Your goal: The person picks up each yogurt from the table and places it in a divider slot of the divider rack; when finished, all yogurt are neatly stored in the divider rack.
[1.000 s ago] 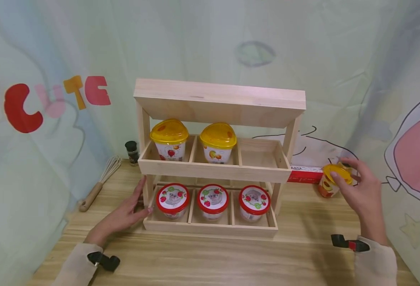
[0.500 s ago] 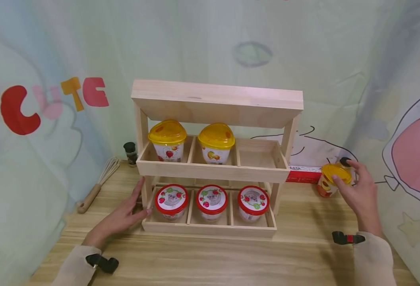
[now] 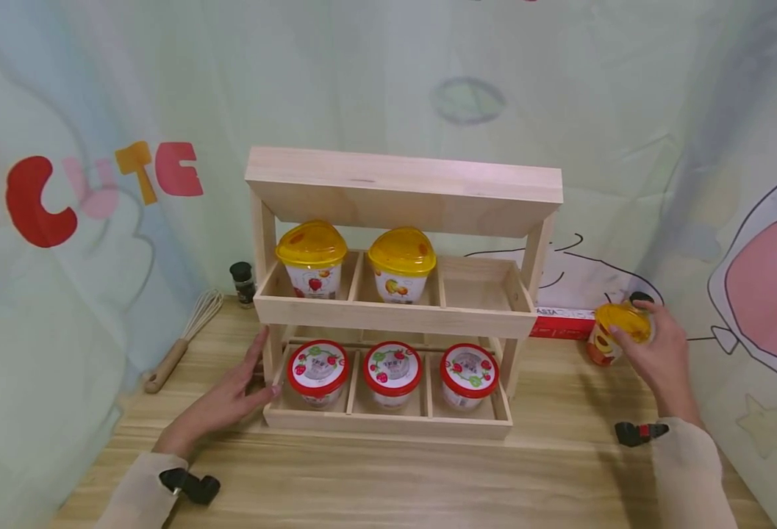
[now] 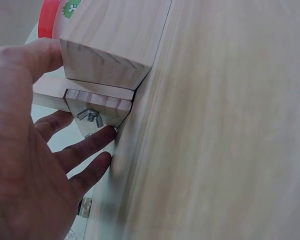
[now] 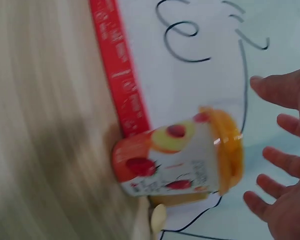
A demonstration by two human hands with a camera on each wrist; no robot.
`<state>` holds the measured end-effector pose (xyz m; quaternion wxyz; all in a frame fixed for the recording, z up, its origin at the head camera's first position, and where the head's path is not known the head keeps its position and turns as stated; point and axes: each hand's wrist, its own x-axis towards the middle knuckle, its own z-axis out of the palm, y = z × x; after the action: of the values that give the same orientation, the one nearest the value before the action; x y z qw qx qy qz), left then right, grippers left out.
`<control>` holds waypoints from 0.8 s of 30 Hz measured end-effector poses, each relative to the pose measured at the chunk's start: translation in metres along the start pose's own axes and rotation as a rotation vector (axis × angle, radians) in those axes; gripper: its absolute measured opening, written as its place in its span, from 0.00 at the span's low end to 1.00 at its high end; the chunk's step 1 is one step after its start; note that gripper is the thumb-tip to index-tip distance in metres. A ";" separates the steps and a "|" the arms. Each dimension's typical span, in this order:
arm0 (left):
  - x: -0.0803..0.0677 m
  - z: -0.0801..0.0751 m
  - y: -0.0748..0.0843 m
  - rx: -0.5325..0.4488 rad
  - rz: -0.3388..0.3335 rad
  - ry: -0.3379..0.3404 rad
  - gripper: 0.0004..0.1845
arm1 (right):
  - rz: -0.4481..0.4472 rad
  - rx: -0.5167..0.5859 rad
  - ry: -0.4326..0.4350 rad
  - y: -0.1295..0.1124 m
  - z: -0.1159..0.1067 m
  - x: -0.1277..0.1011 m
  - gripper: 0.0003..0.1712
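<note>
Right hand (image 3: 653, 351), fingers spread, is closing over a yellow-lidded cup (image 3: 616, 332) beside a red box (image 3: 560, 322); left hand (image 3: 229, 397), fingers straight, is bracing the wooden rack (image 3: 401, 191).

Three yellow-lidded cups (image 3: 312, 258) are showing: two sitting in the wooden rack (image 3: 401, 191), one on the counter (image 3: 388, 477). Three red-lidded cups (image 3: 318, 369) are sitting below. One whisk (image 3: 183, 339), one red box (image 3: 560, 323), one dark jar (image 3: 243, 281).

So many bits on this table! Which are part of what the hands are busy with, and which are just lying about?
In use:
right hand over the yellow-lidded cup
left hand against the wooden rack
cups in the rack

Lying about:
whisk
small dark jar
red box
</note>
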<state>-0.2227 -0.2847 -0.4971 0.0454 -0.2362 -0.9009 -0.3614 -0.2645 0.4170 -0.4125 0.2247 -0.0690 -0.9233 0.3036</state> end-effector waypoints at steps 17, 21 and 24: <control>0.000 -0.002 0.004 0.008 0.045 0.027 0.62 | -0.023 -0.004 0.034 0.025 0.020 0.003 0.35; 0.000 -0.001 0.003 0.011 0.043 0.026 0.61 | 0.041 -0.005 -0.001 0.027 0.023 0.003 0.36; 0.001 -0.001 0.002 0.017 0.040 0.026 0.61 | 0.065 0.012 -0.015 0.028 0.025 0.003 0.36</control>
<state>-0.2226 -0.2840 -0.4954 0.0660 -0.2490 -0.8983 -0.3559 -0.2783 0.4274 -0.4458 0.2084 -0.0952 -0.9204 0.3167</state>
